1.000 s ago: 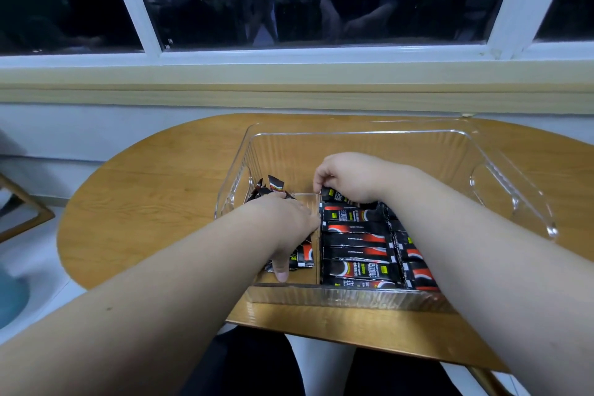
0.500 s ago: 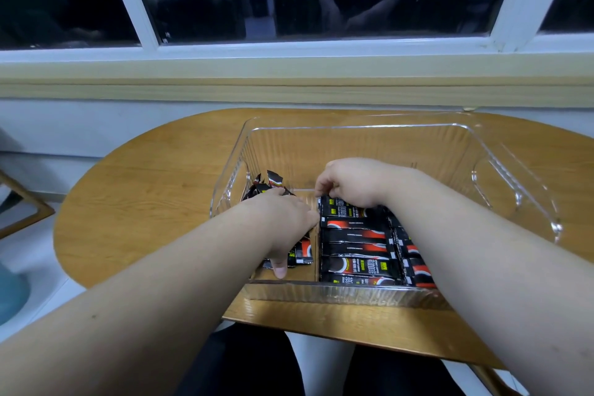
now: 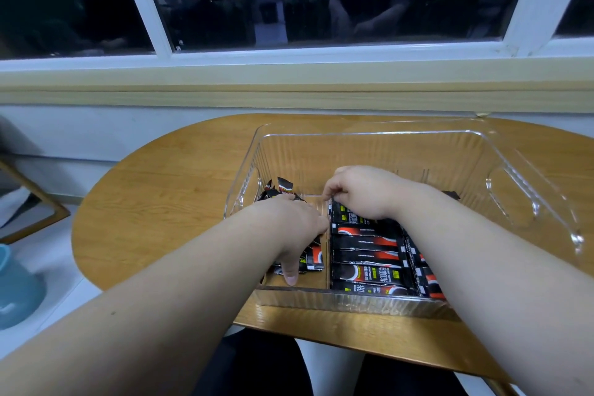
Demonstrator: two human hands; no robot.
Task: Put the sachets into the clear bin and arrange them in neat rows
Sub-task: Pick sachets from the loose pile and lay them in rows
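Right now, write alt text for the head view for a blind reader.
In a clear bin on a wooden table, the right hand grips the far end of a neat black-and-red sachet row while the left hand rests on loose sachets.

Left hand (image 3: 289, 228) and right hand (image 3: 363, 194) among sachets (image 3: 366, 254) in clear bin (image 3: 418, 151)

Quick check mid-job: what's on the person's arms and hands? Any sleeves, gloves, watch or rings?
No sleeves are in view: both forearms are bare up to the frame edge. The left hand and right hand wear no gloves. No watch, bracelet or ring shows, though the fingers are partly hidden among the sachets. Dark clothing covers the legs below.
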